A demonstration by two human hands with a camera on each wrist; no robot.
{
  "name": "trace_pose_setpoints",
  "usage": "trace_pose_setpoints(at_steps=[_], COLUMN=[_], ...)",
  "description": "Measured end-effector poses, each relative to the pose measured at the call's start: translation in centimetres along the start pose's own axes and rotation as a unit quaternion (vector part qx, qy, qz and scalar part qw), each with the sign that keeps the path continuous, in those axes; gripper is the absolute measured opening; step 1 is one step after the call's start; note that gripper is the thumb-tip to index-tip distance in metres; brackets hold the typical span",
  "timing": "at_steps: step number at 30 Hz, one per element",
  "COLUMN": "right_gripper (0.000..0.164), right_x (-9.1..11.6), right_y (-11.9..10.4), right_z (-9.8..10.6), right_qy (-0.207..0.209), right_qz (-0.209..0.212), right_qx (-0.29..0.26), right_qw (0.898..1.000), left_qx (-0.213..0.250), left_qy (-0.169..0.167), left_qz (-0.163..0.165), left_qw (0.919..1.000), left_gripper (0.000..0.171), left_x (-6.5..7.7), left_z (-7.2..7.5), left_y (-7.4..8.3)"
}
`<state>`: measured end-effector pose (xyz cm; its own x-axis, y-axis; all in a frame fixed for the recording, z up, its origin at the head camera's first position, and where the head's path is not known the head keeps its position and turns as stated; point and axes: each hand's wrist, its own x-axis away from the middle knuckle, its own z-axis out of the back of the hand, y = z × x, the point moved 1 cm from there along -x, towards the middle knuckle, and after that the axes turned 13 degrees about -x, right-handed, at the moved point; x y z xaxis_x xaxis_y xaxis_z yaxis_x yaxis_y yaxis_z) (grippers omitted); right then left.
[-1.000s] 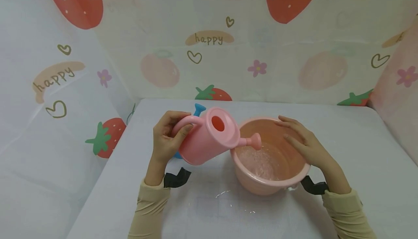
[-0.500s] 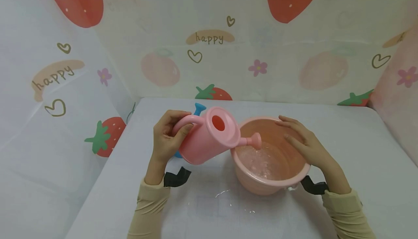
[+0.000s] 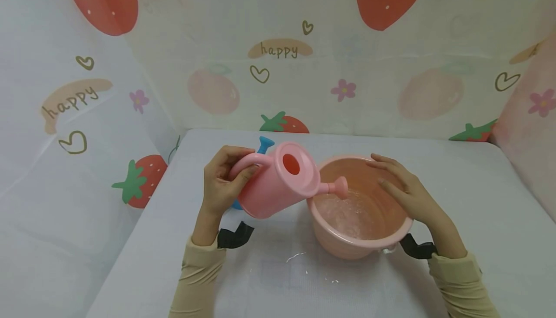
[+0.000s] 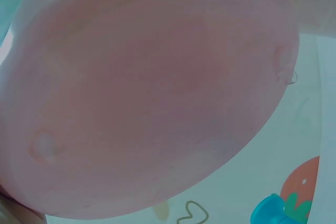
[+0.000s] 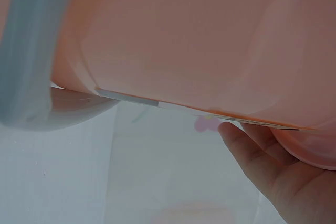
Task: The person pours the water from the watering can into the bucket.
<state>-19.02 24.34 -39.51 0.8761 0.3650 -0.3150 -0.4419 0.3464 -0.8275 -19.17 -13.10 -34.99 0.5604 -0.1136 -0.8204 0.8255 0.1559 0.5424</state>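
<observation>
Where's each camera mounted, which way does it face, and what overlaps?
Head: on the head, facing forward and down at the can and basin; left hand, right hand and sleeves show.
Left wrist: on that wrist, facing the can close up; no body part is clear.
Right wrist: on that wrist, facing the basin's outside; right hand's fingers show.
Shared: head and left wrist both show the can and blue nozzle.

A booth (image 3: 278, 97) is suggested: the white table (image 3: 356, 294) is walled at nine, twelve and three o'clock by printed sheeting (image 3: 165, 9).
</observation>
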Motion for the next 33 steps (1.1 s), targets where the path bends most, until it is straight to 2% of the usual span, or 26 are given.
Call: trace_pose_setpoints(at_steps=[14, 23, 33], right_gripper=[0.042, 0.042, 0.041], right_x=[0.11, 0.09, -0.02], right_y=[0.05, -0.03, 0.07], right_z=[0.03, 0.00, -0.01], right_qy=[0.004, 0.004, 0.003], right_qz=[0.003, 0.000, -0.005], right_qx=[0.014, 0.011, 0.006], right_qw=[1.000, 1.000, 1.000], left_qx=[0.003, 0.010, -0.016], left_qy=[0.008, 0.011, 0.020], left_qz=[0.014, 0.010, 0.004], left_qw=[0.9999, 0.9998, 0.9997], left_gripper=[0.039, 0.036, 0.040], left_x=[0.03, -0.12, -0.06], left_z=[-0.13, -0.27, -0.41], left_y=[0.02, 0.33, 0.35])
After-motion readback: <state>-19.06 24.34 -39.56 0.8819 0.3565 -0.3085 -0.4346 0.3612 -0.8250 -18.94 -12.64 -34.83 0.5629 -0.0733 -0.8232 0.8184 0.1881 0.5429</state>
